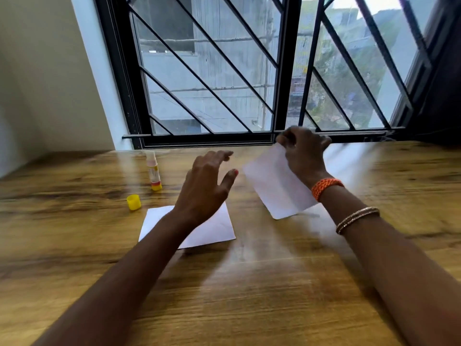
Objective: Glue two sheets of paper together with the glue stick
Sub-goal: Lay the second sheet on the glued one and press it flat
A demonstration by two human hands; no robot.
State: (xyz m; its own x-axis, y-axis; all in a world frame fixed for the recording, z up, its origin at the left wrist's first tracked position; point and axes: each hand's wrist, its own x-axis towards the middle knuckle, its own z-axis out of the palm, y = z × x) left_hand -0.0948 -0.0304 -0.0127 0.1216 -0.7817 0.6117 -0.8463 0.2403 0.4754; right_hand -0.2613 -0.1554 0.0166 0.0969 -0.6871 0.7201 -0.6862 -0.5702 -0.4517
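Note:
One white sheet [212, 229] lies flat on the wooden table, partly under my left forearm. My left hand [207, 186] hovers above its far edge, fingers spread and holding nothing. My right hand [303, 152] pinches the top edge of a second white sheet [277, 186], which hangs tilted above the table to the right of the first. The glue stick [153, 171] stands upright and uncapped at the left, white body with a yellow base. Its yellow cap [133, 202] rests on the table just in front of it.
The wooden table [249, 283] runs up to a black-framed window with diagonal bars [212, 78] along the far edge. A pale wall [45, 83] closes off the left side.

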